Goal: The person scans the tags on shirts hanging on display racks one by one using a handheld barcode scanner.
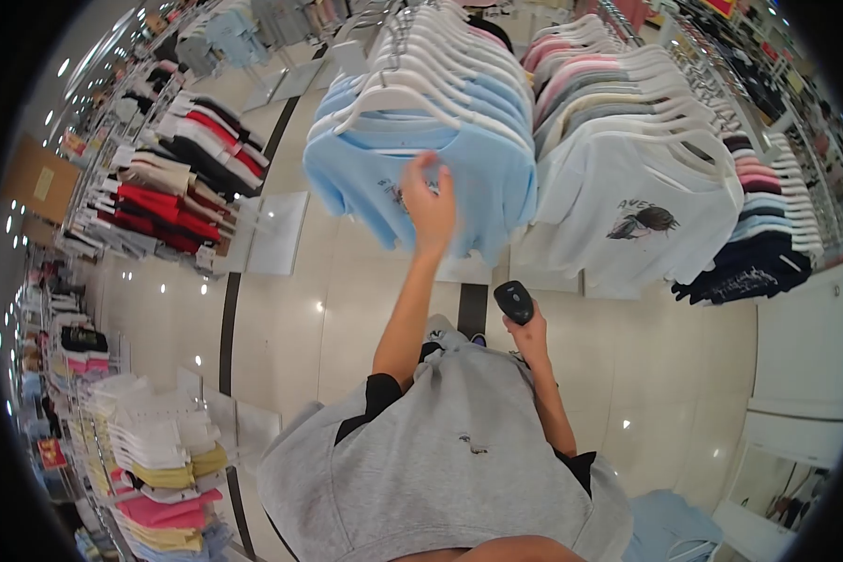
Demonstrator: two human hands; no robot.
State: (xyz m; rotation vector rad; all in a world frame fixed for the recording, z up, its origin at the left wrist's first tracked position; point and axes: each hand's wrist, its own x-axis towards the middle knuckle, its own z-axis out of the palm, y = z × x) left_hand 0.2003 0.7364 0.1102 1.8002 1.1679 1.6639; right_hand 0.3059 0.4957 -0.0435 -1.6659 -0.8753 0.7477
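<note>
basically, the left hand (433, 211) is up at the front blue shirt (347, 173), in front of its chest just below the neckline, fingers bent and smeared by blur. can't tell whether they pinch cloth or only hover by it. the shirt hangs on a white hanger (398, 98) at the near end of a packed row, print outward, which probably lets the design be read without pulling it out. right hand (531, 339) is low, near the person's front, closed round the lower end of a black handheld device (513, 302). looks like a scanner; gripping it there leaves the rounded head free and pointing toward the racks, a sensible hold. it's well apart from the clothes. materials: blue knit looks thin and soft, falling in loose folds with a slightly wavy hem. hanger is smooth, likely plastic, with broad sloped shoulders that keep the neck spread. device shell is dark, oval, fairly smooth. beside the blue row, a white shirt (637, 201) faces out too, dark figure and lettering on its chest. floor (347, 318) is glossy pale tile with dark strips, throwing back small ceiling lights.
</note>
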